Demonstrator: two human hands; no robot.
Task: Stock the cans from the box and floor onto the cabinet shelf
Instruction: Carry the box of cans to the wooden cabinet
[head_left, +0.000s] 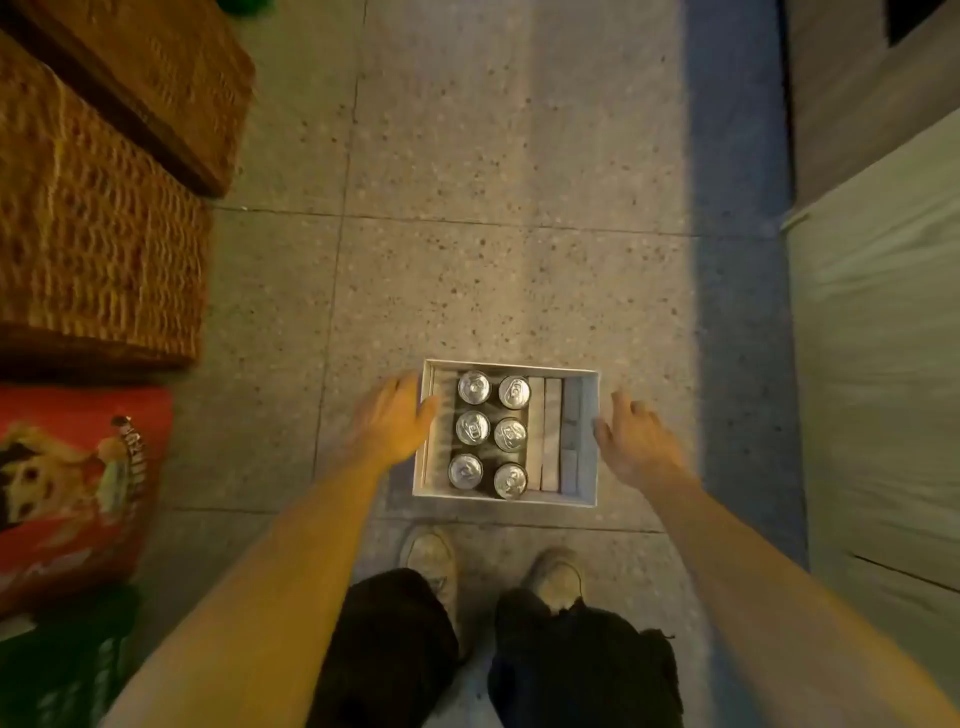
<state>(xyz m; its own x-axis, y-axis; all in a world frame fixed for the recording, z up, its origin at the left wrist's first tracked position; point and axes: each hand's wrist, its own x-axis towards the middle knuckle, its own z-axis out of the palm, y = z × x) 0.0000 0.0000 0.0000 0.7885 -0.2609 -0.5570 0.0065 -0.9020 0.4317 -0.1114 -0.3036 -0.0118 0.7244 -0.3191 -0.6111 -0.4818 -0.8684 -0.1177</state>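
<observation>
On speckled floor (519, 156), white open-top box (506, 368) holding six silver cans (474, 387). Left hand (389, 421), right hand (636, 441) flanking it, fingers spread, gripping nothing. Stocking seemingly not begun.

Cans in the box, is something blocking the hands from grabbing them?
No, nothing visible does. The box has no lid, and the six cans stand with their tops bare. The left hand is at the box's left wall and the right hand at its right wall, both open. The cabinet shelf is out of view.
</observation>
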